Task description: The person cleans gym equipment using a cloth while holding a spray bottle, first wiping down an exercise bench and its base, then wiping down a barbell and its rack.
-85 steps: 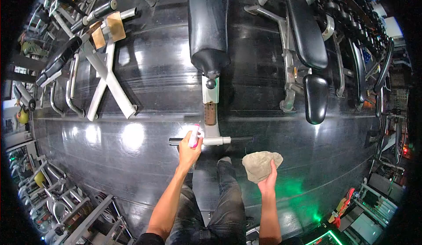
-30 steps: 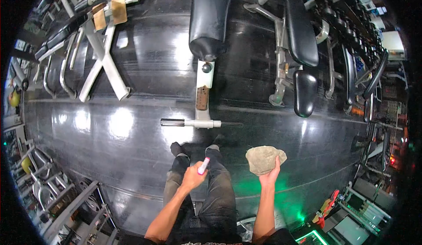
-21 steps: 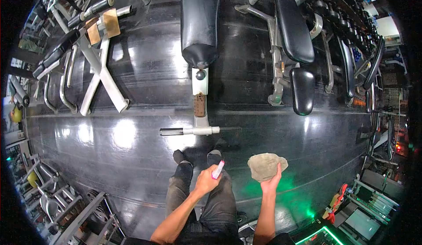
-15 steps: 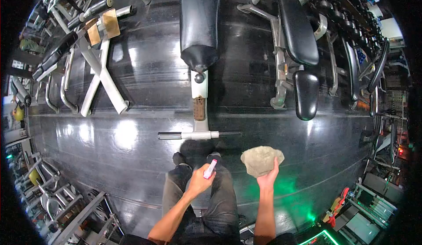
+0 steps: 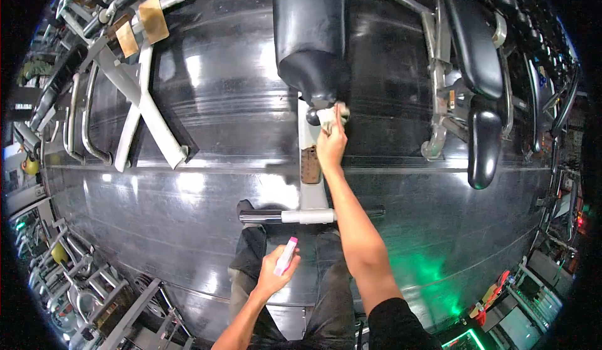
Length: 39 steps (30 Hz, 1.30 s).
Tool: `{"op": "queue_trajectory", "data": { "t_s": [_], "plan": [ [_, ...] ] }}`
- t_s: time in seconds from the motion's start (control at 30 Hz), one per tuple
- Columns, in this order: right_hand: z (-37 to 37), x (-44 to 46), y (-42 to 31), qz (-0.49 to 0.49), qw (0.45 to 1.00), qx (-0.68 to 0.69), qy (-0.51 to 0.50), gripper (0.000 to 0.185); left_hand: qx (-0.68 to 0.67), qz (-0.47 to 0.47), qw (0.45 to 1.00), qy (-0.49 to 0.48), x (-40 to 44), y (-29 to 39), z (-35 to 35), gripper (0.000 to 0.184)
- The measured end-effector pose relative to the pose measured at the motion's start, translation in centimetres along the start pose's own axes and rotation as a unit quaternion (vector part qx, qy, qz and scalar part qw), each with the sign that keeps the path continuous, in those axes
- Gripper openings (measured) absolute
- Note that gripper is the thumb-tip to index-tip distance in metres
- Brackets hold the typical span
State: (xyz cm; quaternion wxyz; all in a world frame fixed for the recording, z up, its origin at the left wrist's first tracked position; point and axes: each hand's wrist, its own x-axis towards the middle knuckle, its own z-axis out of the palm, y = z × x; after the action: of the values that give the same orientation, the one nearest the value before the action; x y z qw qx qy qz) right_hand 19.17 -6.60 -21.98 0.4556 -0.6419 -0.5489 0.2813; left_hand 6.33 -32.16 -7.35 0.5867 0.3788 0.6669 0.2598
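My left hand (image 5: 271, 278) is closed around a small white bottle with a pink cap (image 5: 287, 256), held above my legs. My right hand (image 5: 331, 147) reaches forward and grips a pale cloth (image 5: 327, 119), now bunched up. The cloth is at the near end of a black padded weight bench (image 5: 310, 21), beside a round black knob (image 5: 313, 117) on the white frame (image 5: 311, 190). Whether the cloth touches the knob or the frame just behind it, I cannot tell. Part of the cloth is hidden by my fingers.
A white crossed-leg machine (image 5: 143, 99) stands to the left. Another black bench (image 5: 480, 55) is on the right, with a dumbbell rack (image 5: 520, 21) beyond it. The bench's foot bar (image 5: 307, 216) lies across the floor in front of my legs.
My right hand has swung forward and left from my right side to the bench end, and the cloth has bunched up. The left hand still holds the bottle, slightly lower. The view has shifted.
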Motion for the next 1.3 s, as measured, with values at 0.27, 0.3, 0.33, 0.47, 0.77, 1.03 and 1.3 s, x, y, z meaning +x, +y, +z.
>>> {"op": "queue_trajectory", "data": {
  "t_s": [0.27,0.3,0.33,0.47,0.77,1.03,1.3],
  "plan": [
    [0.4,-6.2,6.5,-0.048,0.977,-0.164,-0.125,0.065,0.030,-0.034,0.998,0.032,1.0,-2.0,-5.4,0.014],
    [-0.2,-7.9,8.7,0.064,0.986,-0.118,-0.103,0.050,0.023,-0.041,0.998,0.031,1.2,-2.1,-5.6,0.015],
    [-0.8,-9.3,10.6,0.177,0.978,-0.070,-0.080,0.036,0.016,-0.051,0.998,0.030,1.3,-2.2,-5.6,0.015],
    [-1.5,-7.5,13.1,0.303,0.938,-0.054,0.159,0.032,0.003,-0.039,0.999,0.027,1.9,-1.5,-5.0,0.015],
    [3.0,-3.3,9.5,-0.018,0.982,-0.184,-0.034,0.034,0.049,0.019,0.998,0.018,2.6,-0.4,-3.4,0.016],
    [-1.7,-6.9,9.6,-0.042,0.952,-0.210,-0.220,0.053,0.001,-0.015,0.998,0.053,2.2,-1.4,-4.3,0.016],
    [-3.3,-5.1,2.6,-0.064,0.966,-0.082,-0.238,0.053,0.013,0.033,0.998,0.042,2.3,0.7,-5.3,0.013]
  ]
}}
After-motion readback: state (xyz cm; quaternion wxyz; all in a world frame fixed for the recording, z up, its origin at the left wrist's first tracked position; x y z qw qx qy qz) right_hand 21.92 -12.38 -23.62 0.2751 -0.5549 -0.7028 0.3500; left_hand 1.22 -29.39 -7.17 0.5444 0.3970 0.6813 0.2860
